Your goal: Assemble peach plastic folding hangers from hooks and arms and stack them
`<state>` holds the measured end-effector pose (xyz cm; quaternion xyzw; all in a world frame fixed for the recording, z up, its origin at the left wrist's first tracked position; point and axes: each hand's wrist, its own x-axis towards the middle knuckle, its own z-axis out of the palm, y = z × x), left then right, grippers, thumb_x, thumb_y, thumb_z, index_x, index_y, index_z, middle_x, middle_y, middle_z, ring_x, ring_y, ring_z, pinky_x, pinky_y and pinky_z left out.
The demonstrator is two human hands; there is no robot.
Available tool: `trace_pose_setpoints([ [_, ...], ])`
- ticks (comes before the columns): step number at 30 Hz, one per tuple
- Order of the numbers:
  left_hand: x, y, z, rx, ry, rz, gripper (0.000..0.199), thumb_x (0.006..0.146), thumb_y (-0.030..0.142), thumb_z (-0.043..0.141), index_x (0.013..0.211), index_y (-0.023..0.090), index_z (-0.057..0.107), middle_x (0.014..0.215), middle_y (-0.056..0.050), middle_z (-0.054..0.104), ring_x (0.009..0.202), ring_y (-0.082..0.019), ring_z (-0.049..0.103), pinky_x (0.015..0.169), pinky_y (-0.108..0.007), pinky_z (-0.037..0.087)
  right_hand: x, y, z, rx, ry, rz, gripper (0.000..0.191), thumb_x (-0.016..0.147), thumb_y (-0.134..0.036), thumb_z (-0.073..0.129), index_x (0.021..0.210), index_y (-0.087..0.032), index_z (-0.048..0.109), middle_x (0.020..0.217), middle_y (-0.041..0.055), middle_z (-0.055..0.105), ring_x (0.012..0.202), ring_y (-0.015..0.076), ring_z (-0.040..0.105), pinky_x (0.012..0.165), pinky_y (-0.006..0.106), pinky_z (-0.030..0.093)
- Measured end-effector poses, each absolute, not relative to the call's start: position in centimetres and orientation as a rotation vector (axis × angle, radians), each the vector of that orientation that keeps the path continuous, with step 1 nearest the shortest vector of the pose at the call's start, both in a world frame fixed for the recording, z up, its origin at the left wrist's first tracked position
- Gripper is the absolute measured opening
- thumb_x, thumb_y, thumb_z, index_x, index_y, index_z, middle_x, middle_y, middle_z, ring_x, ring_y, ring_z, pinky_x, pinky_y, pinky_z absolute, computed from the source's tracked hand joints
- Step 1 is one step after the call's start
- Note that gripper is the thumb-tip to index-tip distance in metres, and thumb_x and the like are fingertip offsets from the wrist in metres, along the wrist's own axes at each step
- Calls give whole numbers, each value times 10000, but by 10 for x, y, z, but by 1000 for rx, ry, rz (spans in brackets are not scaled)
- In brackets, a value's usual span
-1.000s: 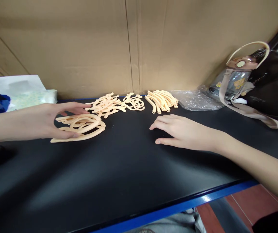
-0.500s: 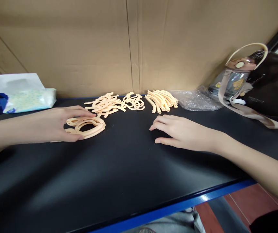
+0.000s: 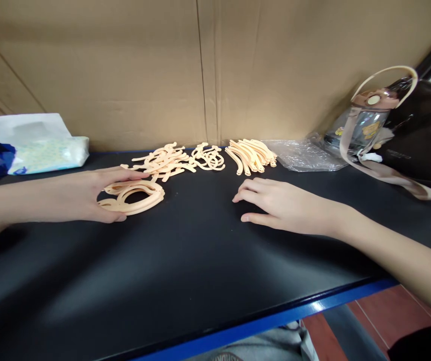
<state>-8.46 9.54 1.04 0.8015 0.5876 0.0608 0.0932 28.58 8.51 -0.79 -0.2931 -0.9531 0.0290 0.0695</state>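
My left hand (image 3: 76,194) curves around the left side of a stack of peach-coloured curved plastic pieces (image 3: 145,205) lying on the black table. Its thumb rests by the near edge and its fingers reach over the far edge, spread apart and not closed on the stack. The palm covers the stack's left end. My right hand (image 3: 275,203) hovers or rests over the table, palm down, fingers loosely bent and apart, with nothing in it. Just beyond it lies a bundle of slim curved peach strips (image 3: 252,155).
Behind my left hand is a loose pile of peach strips (image 3: 166,160), beside smaller hooked pieces (image 3: 209,158). A clear plastic bag (image 3: 309,155), a strapped bottle (image 3: 368,123) and a black bag (image 3: 426,135) stand right. A tissue pack (image 3: 49,153) lies left; cardboard (image 3: 125,75) backs the table.
My left hand has drawn back slightly to the left, its thumb sliding off the near edge of the stacked pieces. My right hand looks unmoved.
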Motion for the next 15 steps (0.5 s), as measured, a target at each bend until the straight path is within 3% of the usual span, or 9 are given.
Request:
trace_pose_setpoints([
  [3,-86,97,16,2395,1700,-6,730,734,604,541,1371,258,457,1422,-51,453,1174,-293,498,1057,-481,311,286,85,-7,-887,-2880,79,329,952,-368,483,1171,-144,585,1133,109,582,1016,243,583,899,414,473],
  [9,-84,96,17,2387,1708,33,688,736,597,542,1345,281,486,1371,-28,501,1140,-273,527,1026,-458,353,284,85,-7,-889,-2879,81,327,951,-368,487,1173,-148,583,1133,107,583,1014,239,584,898,413,475],
  [15,-84,95,16,2379,1734,117,727,705,643,541,1320,257,515,1386,-49,498,1207,-304,492,1063,-509,297,285,85,-8,-889,-2885,73,328,958,-376,473,1178,-155,576,1141,105,579,1016,235,580,903,408,475],
])
